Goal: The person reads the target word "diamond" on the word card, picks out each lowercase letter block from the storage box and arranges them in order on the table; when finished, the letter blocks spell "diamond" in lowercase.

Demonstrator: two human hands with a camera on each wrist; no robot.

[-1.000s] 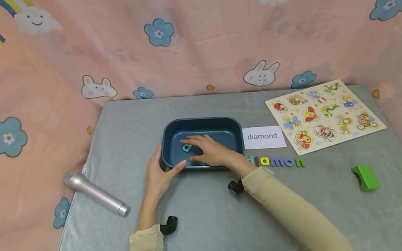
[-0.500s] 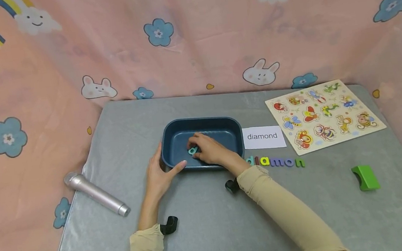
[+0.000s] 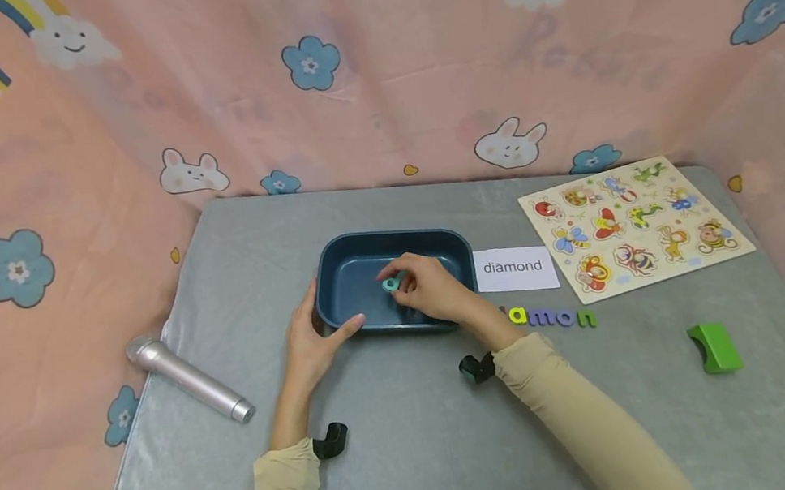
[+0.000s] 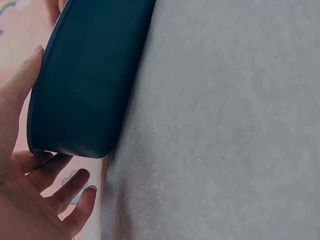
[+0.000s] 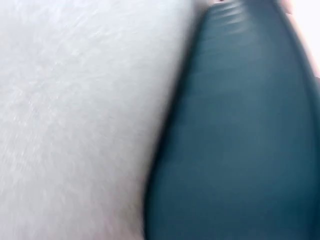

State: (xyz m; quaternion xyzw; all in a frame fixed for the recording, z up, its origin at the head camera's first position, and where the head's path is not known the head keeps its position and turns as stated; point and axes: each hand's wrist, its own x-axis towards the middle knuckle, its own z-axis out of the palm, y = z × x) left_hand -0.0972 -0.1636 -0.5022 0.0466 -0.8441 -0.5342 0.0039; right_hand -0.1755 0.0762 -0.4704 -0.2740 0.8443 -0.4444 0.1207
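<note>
A dark blue tray (image 3: 338, 284) stands on the grey table. My left hand (image 3: 310, 349) holds its near left corner. In the left wrist view the thumb (image 4: 27, 75) lies along the rim and the fingers (image 4: 42, 167) reach round the end of the tray's wall (image 4: 95, 80). Over the tray, my right hand (image 3: 431, 289) pinches a small teal letter (image 3: 391, 284) between thumb and fingers; its round part shows, the rest is covered. The right wrist view is blurred and shows mostly the tray's outer wall (image 5: 240, 130).
Right of the tray lies a card (image 3: 516, 269) printed "diamond". Below it runs a row of coloured letters (image 3: 541, 317), its left end behind my right wrist. An insect puzzle board (image 3: 636, 227), a green block (image 3: 715, 347) and a silver microphone (image 3: 188, 378) lie farther out.
My right hand has closed its fingers on the teal letter, lifted it from the tray floor and moved it rightward. The left hand and the tray have stayed put.
</note>
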